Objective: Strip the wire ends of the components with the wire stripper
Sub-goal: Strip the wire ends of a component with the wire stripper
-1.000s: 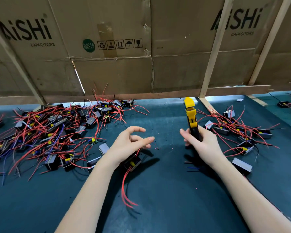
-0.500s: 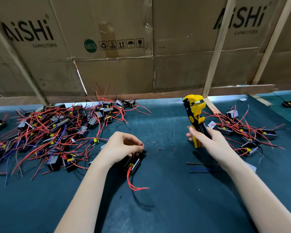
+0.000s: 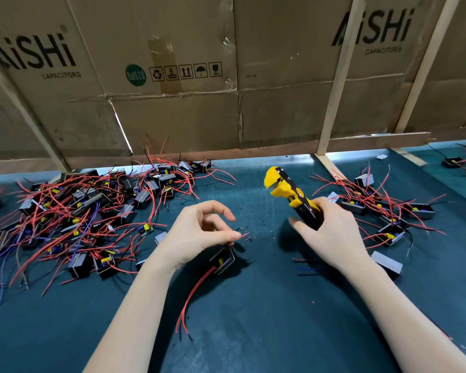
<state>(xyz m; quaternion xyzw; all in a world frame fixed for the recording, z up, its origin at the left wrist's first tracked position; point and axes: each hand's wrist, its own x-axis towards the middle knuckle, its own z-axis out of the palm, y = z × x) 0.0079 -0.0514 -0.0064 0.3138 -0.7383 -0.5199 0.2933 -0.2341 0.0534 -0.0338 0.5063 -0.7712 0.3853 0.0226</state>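
Note:
My right hand grips the handles of the yellow and black wire stripper, its yellow jaws tilted up and to the left, above the mat. My left hand holds a small black component under the palm and pinches a short wire end between thumb and middle finger, the forefinger curled above. Two red wires trail from the component toward me. The stripper's jaws are about a hand's width right of the pinched wire, apart from it.
A large heap of components with red and blue wires covers the dark green mat at the left. A smaller pile lies right of my right hand. Cardboard boxes and wooden slats wall off the back. Bits of insulation dot the mat.
My left hand lifted the component and opened its forefinger while pinching a wire end. The stripper tilted further left, jaws toward the left hand. The trailing red wires swung toward me.

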